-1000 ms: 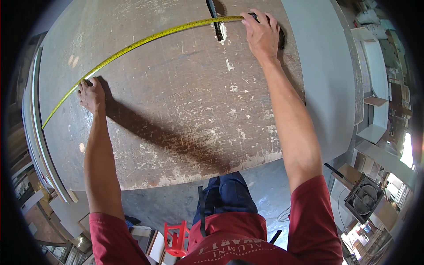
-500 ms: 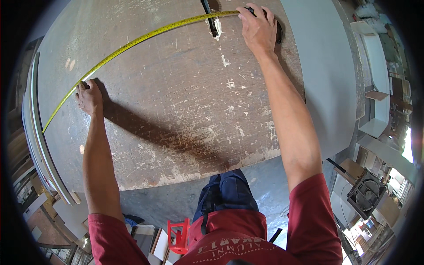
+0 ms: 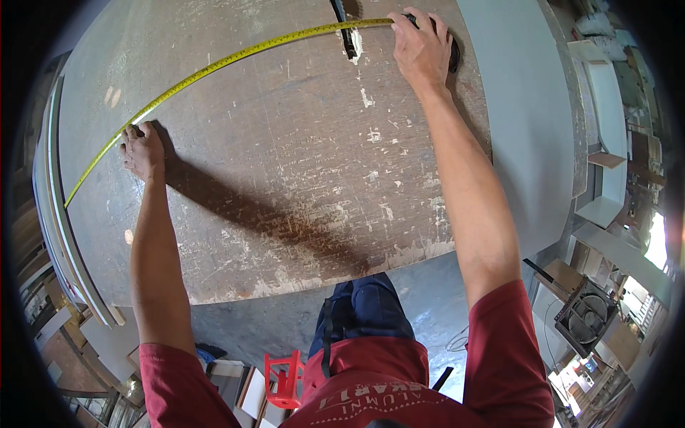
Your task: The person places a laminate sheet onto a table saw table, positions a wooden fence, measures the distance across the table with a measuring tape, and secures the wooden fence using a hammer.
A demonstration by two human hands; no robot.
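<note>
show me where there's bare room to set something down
Bare: the middle of the table, from tape to near edge, partly shadowed; also the grey panel right of the right hand. Crowded: where tape, black strip and right hand cluster, and by the left hand.

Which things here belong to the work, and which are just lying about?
In use: yellow tape measure, held by the right hand, left hand at it; worn wooden tabletop beneath.

Apparently lying about: red plastic stool; black fan-like unit.

A woodworking workshop surrounds me, shown by a scuffed wooden worktable (image 3: 307, 150), a yellow tape measure (image 3: 214, 67) and long panels (image 3: 73, 267) alongside.
</note>
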